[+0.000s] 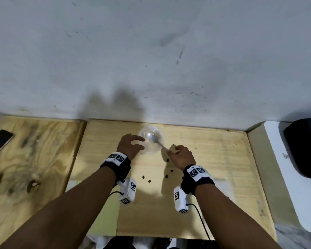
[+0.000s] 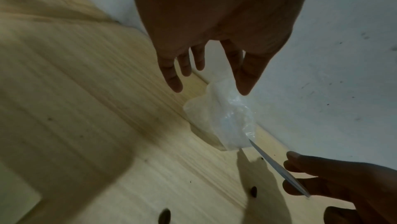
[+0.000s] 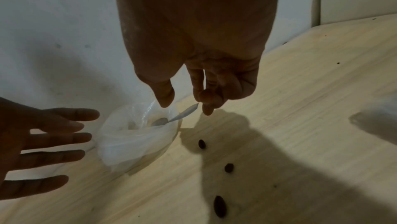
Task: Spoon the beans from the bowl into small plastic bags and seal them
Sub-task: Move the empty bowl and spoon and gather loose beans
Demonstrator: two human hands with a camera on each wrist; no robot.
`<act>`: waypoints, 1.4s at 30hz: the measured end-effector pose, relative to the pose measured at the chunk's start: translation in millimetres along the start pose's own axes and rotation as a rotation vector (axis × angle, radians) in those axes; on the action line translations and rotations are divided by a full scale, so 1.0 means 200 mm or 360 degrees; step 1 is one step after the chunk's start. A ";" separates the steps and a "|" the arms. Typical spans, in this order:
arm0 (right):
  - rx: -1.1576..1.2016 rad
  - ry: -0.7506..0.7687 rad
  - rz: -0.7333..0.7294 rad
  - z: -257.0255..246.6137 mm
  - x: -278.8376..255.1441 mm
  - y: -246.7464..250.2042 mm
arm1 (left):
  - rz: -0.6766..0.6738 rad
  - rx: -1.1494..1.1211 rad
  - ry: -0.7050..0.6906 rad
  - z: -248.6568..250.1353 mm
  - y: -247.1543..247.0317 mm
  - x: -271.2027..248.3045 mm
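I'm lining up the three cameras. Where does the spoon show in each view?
Head: spoon centre, bowl end in the clear bowl.
Left wrist: handle lower right, held by the right hand.
Right wrist: centre.
Shared landmark: the clear bowl.

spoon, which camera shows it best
The head view: the whole spoon shows, its scoop in the clear bowl, its handle by the right hand. The right wrist view shows the scoop and part of the handle, dim. The left wrist view shows only the handle.
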State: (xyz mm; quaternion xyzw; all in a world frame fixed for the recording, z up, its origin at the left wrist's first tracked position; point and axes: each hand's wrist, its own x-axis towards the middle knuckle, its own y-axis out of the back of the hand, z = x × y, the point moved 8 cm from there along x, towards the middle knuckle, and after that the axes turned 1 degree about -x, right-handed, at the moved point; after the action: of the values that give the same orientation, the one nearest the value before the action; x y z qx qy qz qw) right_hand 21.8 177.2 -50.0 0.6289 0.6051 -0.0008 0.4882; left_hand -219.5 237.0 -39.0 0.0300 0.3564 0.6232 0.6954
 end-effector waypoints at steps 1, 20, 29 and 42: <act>-0.0031 -0.0036 -0.0018 -0.01 0.03 -0.02 | -0.0078 0.0029 0.0034 0.00 -0.01 0.03; 0.0864 -0.0062 0.0500 0.16 -0.02 0.21 | -0.0147 -0.0040 0.0141 -0.06 -0.09 0.17; 0.0769 -0.0311 0.0454 0.43 0.01 0.09 | -0.0085 -0.0061 0.0080 -0.09 -0.09 0.10; 0.0206 -0.0173 0.0451 0.35 0.02 0.07 | 0.0085 -0.0158 0.0092 -0.25 0.09 0.03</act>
State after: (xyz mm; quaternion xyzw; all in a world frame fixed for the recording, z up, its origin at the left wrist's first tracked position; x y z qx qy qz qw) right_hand 75.0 140.8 -81.0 0.7371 0.4818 -0.0049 0.4738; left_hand -261.4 225.1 -71.0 -0.0129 0.3440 0.6590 0.6687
